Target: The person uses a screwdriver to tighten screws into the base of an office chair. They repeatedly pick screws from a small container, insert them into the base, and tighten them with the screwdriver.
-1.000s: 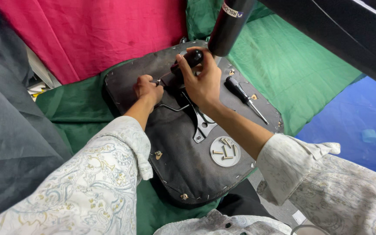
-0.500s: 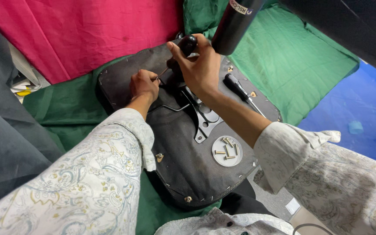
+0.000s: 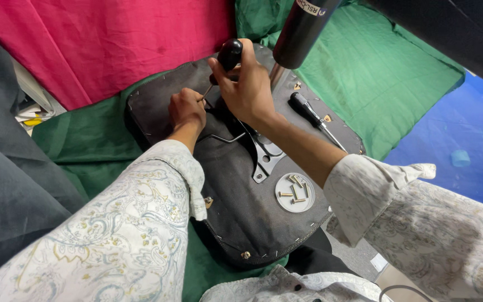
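- Screwdriver [image 3: 223, 66] with a black bulb handle stood tilted in the right hand [image 3: 247, 89], whose grip was wrapped tight around the handle, seemingly so force could run down the shaft.
- Below that grip, the left hand [image 3: 187, 110] pinched close at the tip, apparently steadying it against the upturned black seat base [image 3: 236, 223].
- Nearer the person than both grips, a small round white dish [image 3: 295, 192] kept loose screws together.
- Right of the right-hand grip, a second black screwdriver [image 3: 314, 116] lay on the base beside the chair's gas cylinder [image 3: 300, 33].
- Green cloth [image 3: 364, 84] lay beneath the base.
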